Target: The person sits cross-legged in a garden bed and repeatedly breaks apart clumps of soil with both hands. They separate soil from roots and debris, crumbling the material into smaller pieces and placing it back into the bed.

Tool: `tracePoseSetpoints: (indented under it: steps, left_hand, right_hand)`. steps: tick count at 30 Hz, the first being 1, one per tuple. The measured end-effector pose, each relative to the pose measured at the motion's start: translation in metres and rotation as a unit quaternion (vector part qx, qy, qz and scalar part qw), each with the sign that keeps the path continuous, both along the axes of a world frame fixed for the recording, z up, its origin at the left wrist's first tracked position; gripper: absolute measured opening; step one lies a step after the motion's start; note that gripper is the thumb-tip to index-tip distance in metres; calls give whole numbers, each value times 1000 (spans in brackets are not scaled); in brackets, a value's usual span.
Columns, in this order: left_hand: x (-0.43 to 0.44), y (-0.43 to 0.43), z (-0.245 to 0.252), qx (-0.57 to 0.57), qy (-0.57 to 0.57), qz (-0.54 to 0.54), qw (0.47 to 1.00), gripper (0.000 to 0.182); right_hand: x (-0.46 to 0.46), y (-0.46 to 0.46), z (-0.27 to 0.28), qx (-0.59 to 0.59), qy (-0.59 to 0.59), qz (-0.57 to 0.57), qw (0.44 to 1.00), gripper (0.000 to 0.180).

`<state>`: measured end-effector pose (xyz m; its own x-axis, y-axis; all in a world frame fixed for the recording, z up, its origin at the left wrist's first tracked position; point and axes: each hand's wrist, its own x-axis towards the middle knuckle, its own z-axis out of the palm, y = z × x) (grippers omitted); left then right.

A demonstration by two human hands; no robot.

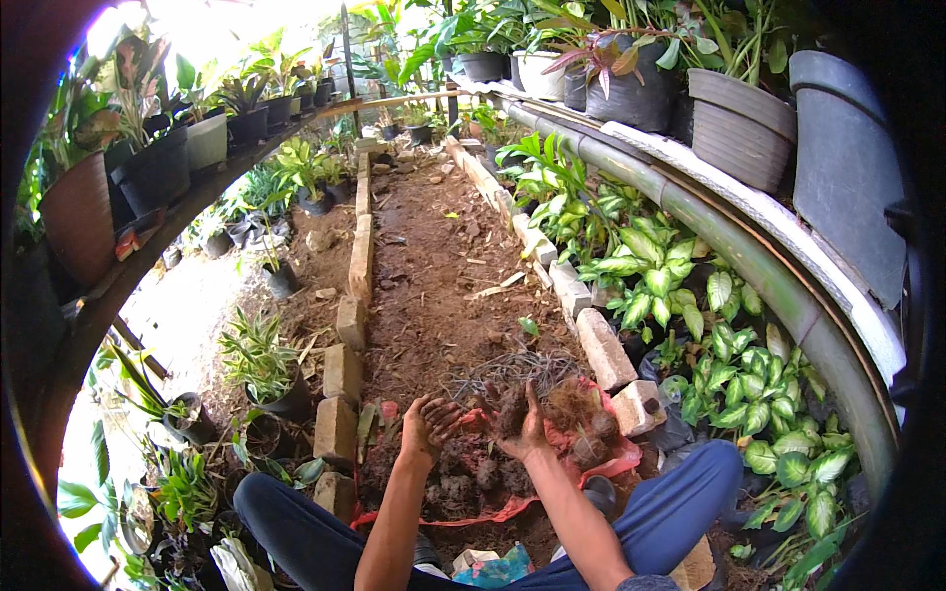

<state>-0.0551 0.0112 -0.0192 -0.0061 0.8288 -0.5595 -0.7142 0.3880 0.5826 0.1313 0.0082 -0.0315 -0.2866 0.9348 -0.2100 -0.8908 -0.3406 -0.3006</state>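
My right hand (528, 432) is cupped around a dark clump of soil (510, 414), raised over a red plastic sheet (624, 456) on the ground. Facing it, my left hand (431, 425) holds nothing; its soil-stained fingers are slightly curled and point towards the clump. Below both hands, dark soil and several round root-ball-like clumps (488, 474) lie on the sheet. Brown fibrous matter (570, 405) and rounder fibrous balls (590, 449) rest on its right side. A tangle of thin grey strands (517, 369) lies just beyond the hands.
Brick edgings, left (342, 380) and right (604, 347), border a soil path (443, 273). Potted plants (277, 380) stand at left; variegated leafy plants (654, 270) crowd the right under a bamboo pole (709, 214). A patterned packet (495, 567) lies between my legs.
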Motion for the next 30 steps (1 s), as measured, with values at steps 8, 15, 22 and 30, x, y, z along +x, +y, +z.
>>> tracePoseSetpoints:
  steps: [8,15,22,30]
  left_hand:
    - [2,1,-6,14,-2,0,1000,32]
    - [2,1,-5,10,-7,12,1000,29]
    - [2,1,-5,1,5,7,1000,28]
    - [-4,1,-4,-7,0,16,1000,28]
  right_hand:
    - [6,8,-10,-1,-38,28,999,50]
    - [17,17,-39,-14,-93,-16,995,28]
    - [12,15,-34,21,-117,-3,993,30]
    - [-2,14,-15,32,-181,16,983,56]
